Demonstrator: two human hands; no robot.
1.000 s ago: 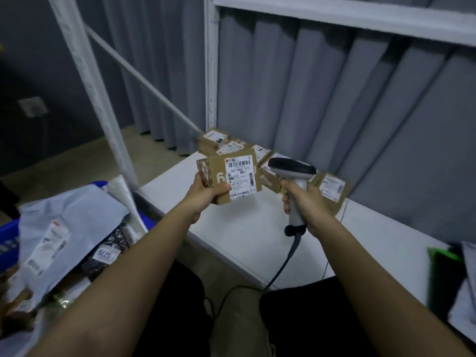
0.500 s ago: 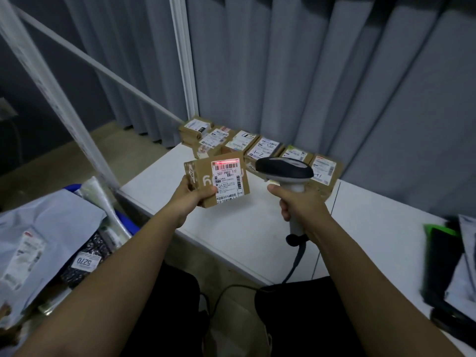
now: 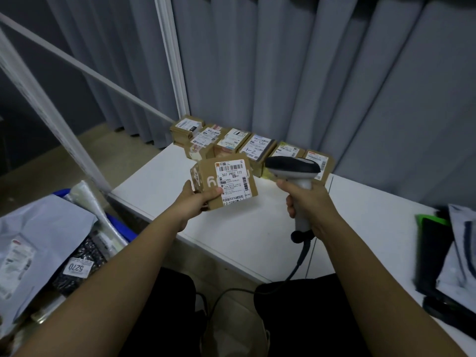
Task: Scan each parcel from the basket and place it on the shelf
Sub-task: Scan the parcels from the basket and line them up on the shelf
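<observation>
Left hand: the left hand point(image 3: 198, 199) pinches a small cardboard parcel point(image 3: 226, 184) by its lower left corner, thumb on the front face, fingers behind, label turned up toward the camera
Right hand: the right hand point(image 3: 306, 202) is wrapped around the grip of a handheld scanner point(image 3: 293, 173), whose head sits just right of the parcel, its nose toward the label; a cable point(image 3: 298, 261) hangs from the grip
What changed: half a second ago a red scan line lay across the barcode; now the label point(image 3: 233, 182) shows no red light, and the parcel is held a little lower and closer to the body
Meaning for the task: the scan of this parcel looks finished, though no beep or screen confirms it; placing appears to be the step in hand
Where it goes: a row of scanned boxes point(image 3: 247, 145) stands along the back of the white shelf point(image 3: 231, 233), against the curtain, with bare surface in front of it
What remains: soft mailer bags point(image 3: 38, 243) are heaped in the blue basket point(image 3: 121, 228) at the left, so many parcels are left
</observation>
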